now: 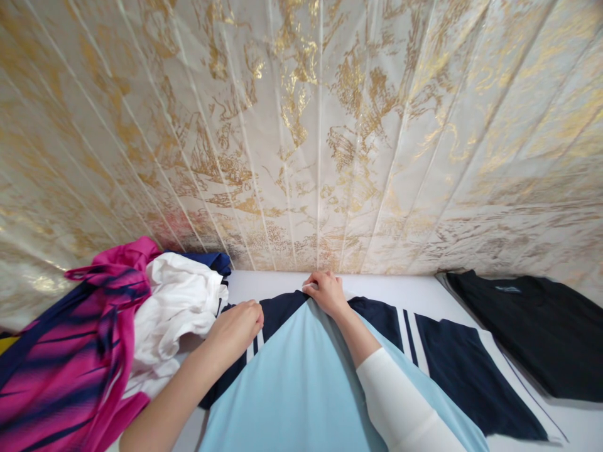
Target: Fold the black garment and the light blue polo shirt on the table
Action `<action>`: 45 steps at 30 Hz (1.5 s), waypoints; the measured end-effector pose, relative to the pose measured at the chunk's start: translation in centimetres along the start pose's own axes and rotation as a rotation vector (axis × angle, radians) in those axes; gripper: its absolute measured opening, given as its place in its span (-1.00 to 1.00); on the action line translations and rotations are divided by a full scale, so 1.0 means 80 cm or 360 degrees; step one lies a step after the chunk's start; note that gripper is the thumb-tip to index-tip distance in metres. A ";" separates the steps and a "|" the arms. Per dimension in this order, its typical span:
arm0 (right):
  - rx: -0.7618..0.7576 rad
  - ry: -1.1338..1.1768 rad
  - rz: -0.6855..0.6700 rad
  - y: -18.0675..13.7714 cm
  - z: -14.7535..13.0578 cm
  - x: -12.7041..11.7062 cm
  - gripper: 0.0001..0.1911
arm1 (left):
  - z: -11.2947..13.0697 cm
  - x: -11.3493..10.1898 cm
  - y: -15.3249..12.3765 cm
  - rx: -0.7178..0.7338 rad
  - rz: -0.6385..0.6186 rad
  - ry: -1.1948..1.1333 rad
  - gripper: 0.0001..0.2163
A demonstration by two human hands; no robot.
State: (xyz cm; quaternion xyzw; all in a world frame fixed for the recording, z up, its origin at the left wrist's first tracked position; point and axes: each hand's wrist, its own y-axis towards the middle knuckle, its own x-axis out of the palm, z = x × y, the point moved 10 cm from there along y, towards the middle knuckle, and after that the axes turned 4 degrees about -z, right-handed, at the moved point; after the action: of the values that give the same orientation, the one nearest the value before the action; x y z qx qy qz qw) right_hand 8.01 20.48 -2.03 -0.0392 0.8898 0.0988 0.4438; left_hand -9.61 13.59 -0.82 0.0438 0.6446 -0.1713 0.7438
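Observation:
A light blue shirt with navy sleeves and white stripes lies flat on a white table, its collar toward the wall. My left hand is closed on the shirt's left shoulder by the striped sleeve. My right hand, in a white sleeve, pinches the fabric at the collar.
A heap of clothes lies at the left: a pink and navy striped garment, a white one and a blue one. A folded black shirt lies at the right. A white and gold panelled wall rises just behind the table.

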 end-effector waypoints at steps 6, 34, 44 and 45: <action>-0.0006 -0.0005 0.0002 -0.001 -0.001 -0.001 -0.90 | -0.019 -0.024 0.002 0.0015 0.0136 -0.0194 -0.88; -0.0002 0.0003 -0.0016 -0.001 -0.001 0.000 -0.89 | 0.011 -0.016 -0.002 0.0256 -0.0019 -0.0218 -0.89; -0.0006 -0.0014 -0.0016 -0.001 -0.001 0.000 -0.89 | -0.003 -0.039 -0.014 0.0062 0.0203 -0.0259 -0.78; -0.0004 -0.0017 -0.0016 -0.001 -0.001 0.000 -0.89 | -0.003 -0.035 -0.013 0.0042 0.0175 -0.0204 -0.79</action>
State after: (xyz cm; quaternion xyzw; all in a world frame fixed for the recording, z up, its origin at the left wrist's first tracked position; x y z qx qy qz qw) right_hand 7.98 20.39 -1.98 -0.0437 0.8871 0.0980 0.4489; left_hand -10.44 13.23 2.05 0.0779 0.5899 -0.1412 0.7912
